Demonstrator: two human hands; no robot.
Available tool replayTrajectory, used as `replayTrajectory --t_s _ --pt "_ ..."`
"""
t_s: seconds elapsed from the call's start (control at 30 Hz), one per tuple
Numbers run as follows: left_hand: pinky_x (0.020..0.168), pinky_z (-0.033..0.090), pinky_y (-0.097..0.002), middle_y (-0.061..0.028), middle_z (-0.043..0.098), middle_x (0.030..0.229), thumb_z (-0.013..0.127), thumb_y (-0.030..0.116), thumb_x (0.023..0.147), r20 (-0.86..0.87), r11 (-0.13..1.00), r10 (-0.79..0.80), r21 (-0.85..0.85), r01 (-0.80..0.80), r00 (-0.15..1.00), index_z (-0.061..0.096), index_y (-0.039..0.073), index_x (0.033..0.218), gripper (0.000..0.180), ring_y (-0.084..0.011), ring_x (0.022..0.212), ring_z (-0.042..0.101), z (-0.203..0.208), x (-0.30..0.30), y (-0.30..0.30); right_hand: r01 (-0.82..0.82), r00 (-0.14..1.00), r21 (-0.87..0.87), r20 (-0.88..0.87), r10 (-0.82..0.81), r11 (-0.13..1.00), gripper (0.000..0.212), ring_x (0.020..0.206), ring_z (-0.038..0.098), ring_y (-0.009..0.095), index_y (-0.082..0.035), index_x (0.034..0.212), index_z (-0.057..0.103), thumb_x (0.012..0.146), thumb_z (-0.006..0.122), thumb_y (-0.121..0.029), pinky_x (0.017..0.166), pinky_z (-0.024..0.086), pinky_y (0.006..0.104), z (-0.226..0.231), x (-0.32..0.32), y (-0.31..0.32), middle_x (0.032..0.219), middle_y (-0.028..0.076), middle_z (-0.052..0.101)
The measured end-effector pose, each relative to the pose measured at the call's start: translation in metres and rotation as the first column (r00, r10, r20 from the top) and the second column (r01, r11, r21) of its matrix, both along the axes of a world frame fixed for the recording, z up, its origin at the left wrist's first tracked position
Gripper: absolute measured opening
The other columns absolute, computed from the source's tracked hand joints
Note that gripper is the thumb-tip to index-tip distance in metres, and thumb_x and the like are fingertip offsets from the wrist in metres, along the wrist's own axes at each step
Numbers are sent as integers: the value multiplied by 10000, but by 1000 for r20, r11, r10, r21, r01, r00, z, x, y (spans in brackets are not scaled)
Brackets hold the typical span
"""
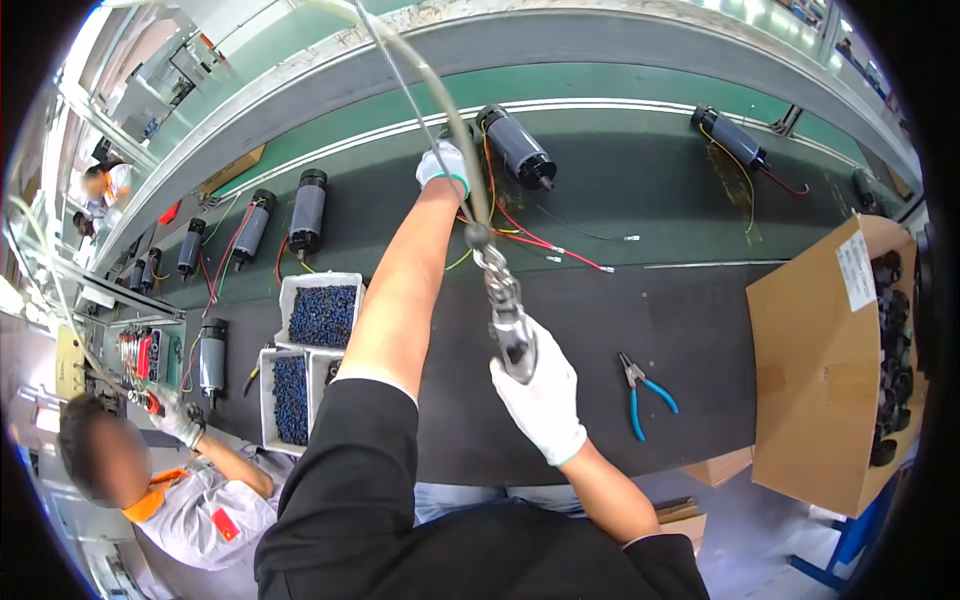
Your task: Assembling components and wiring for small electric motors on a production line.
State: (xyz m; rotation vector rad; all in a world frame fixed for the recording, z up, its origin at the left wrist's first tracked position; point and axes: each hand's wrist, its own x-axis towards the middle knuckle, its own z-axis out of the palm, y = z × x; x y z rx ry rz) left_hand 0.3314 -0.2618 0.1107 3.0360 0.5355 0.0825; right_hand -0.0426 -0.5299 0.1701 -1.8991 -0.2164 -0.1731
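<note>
My left arm stretches far forward over the green conveyor belt. There my gloved left hand [441, 166] is closed around a dark cylindrical motor [458, 131], mostly hidden by the hand and a hose. Red and yellow wires trail out near that wrist. Closer to me, above the dark worktop, my gloved right hand [545, 395] grips a silver power screwdriver [515, 345]. The screwdriver hangs from a chain and a hose; its lower end is hidden by the hand. Just right of the left hand lies another grey motor [518, 148] with coloured leads.
Blue-handled pliers [645, 395] lie on the worktop [690, 340]. White bins [282, 400] of small dark parts stand left of my arm. A cardboard box [810, 370] of black parts is at right. More motors [309, 212] sit along the belt. A co-worker [200, 510] works at left.
</note>
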Motion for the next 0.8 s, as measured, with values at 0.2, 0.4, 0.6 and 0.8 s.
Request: replayTrajectory --t_s 0.2,0.4,0.6,0.8 --pt "980 584 -461 -237 708 1286 766 536 851 -290 961 -276 -95 260 916 410 -69 1534 980 -380 1175 708 65 -168 -102 60 998 135 -30 -56 989 484 862 720 233 28 1260 640 805 777 -65 817 572 339 18 -12 -45 981 155 716" --pt "899 607 -443 -299 748 1088 737 577 868 -133 972 -233 -72 225 963 286 -240 1510 1133 -368 1027 761 50 -330 -145 34 992 366 -123 12 930 338 764 677 153 20 1185 644 854 712 2 712 557 293 20 -37 -64 948 102 712" --pt "824 616 -391 -252 767 1025 705 634 880 -240 969 -172 -216 121 955 244 -219 1544 1176 -340 926 774 65 -423 -153 -11 981 590 -149 123 807 362 773 687 152 28 1285 561 932 629 66 660 583 281 50 -67 -54 1064 109 684" --pt "802 616 -384 -260 757 1033 674 588 932 -186 963 -154 -249 105 971 368 -168 1523 1007 -328 910 771 66 -455 -132 -71 992 725 -19 123 685 388 823 677 172 32 1350 518 979 626 1 686 585 319 33 -82 -38 1144 161 651"
